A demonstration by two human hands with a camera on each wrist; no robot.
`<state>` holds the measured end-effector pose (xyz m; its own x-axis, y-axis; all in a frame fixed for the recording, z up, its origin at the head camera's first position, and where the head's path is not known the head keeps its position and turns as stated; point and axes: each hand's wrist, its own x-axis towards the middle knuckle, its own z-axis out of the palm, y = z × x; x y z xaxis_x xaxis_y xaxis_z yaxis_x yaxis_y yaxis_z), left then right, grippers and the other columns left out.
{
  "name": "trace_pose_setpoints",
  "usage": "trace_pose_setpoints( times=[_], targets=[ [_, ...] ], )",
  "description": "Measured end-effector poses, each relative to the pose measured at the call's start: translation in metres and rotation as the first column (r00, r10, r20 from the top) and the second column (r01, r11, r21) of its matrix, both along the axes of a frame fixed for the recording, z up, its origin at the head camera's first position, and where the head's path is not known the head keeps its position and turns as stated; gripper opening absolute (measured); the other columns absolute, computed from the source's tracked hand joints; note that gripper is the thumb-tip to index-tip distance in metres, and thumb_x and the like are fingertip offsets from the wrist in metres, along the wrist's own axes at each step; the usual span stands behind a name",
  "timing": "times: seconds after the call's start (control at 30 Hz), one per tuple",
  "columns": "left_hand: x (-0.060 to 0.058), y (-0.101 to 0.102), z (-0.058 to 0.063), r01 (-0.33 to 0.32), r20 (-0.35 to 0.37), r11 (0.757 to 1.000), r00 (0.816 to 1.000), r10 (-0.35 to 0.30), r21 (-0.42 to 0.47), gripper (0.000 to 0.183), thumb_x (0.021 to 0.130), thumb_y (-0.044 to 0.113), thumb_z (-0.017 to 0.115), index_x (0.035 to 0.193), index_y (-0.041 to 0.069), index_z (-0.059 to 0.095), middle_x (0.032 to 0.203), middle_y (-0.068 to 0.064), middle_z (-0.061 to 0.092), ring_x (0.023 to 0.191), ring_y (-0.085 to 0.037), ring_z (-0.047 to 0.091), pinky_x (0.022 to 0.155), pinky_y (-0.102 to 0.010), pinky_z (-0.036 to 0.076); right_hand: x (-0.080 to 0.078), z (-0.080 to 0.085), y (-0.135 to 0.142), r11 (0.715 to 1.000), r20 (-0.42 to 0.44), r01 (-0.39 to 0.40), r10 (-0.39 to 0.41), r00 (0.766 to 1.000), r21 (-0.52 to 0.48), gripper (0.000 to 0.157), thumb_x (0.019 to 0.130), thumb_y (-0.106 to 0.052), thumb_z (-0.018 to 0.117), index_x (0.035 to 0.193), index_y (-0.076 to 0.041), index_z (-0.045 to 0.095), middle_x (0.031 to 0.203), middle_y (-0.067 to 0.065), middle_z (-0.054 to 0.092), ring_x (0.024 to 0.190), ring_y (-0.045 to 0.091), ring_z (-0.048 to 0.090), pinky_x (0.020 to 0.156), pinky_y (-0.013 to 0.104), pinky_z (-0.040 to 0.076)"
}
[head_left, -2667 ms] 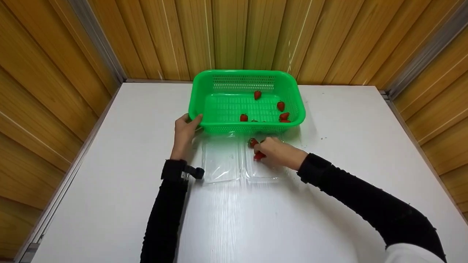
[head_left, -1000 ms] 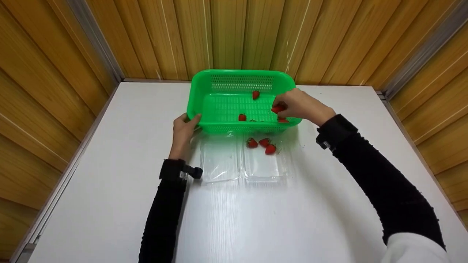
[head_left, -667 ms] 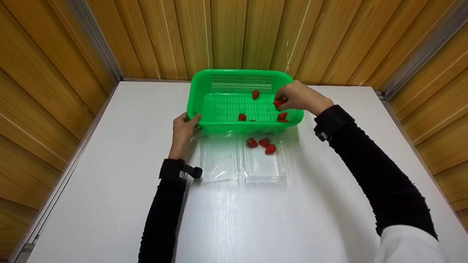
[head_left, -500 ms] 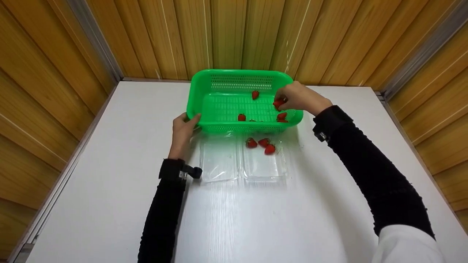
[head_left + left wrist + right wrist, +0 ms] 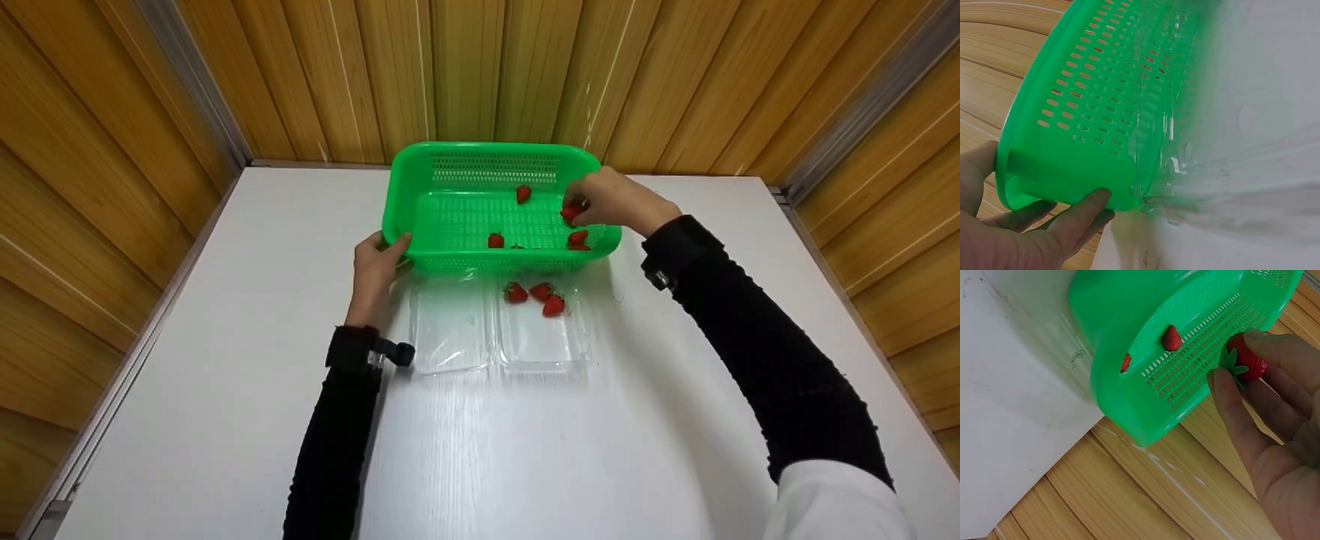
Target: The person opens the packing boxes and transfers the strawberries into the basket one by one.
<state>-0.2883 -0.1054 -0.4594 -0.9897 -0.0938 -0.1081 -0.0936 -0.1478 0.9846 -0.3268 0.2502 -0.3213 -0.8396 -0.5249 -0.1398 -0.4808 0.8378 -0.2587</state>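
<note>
My left hand (image 5: 373,277) grips the near left corner of a green perforated basket (image 5: 510,256); in the left wrist view the thumb is at the rim and the fingers lie against the outer wall. Over the basket's right end, my right hand (image 5: 619,199) pinches a strawberry (image 5: 1248,360) between thumb and fingers, its green leaves showing in the right wrist view. Several other strawberries lie in the basket, one near the back (image 5: 523,194); the near wall partly hides some. In front, a clear plastic clamshell box (image 5: 453,337) lies unfolded, with three strawberries (image 5: 553,305) in its right half.
All of this stands on a white table (image 5: 247,337). Wood-patterned panels (image 5: 465,67) rise behind it and on both sides. The basket's near side overlaps the clamshell's far edge in the head view.
My right hand has gone from the clamshell's right half up to the basket, leaving a strawberry behind, and has picked up another. It has held nearly still this last half second. My left hand stays put.
</note>
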Motion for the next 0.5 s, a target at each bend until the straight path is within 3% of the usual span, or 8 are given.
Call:
trace_pose_setpoints(
  times=[0.5],
  targets=[
    [0.0009, -0.0010, 0.0022, 0.011, 0.007, 1.000, 1.000, -0.011, 0.006, 0.046, 0.101, 0.022, 0.066, 0.135, -0.008, 0.055, 0.135, -0.031, 0.054, 0.116, -0.037, 0.064, 0.101, -0.044, 0.055, 0.0001, -0.0012, 0.0026, 1.000, -0.005, -0.013, 0.013, 1.000, -0.011, 0.020, 0.090, 0.005, 0.064, 0.106, 0.002, 0.076, 0.105, 0.018, 0.074, 0.099, 0.032, 0.070, 0.089, 0.048, 0.060]
  ],
)
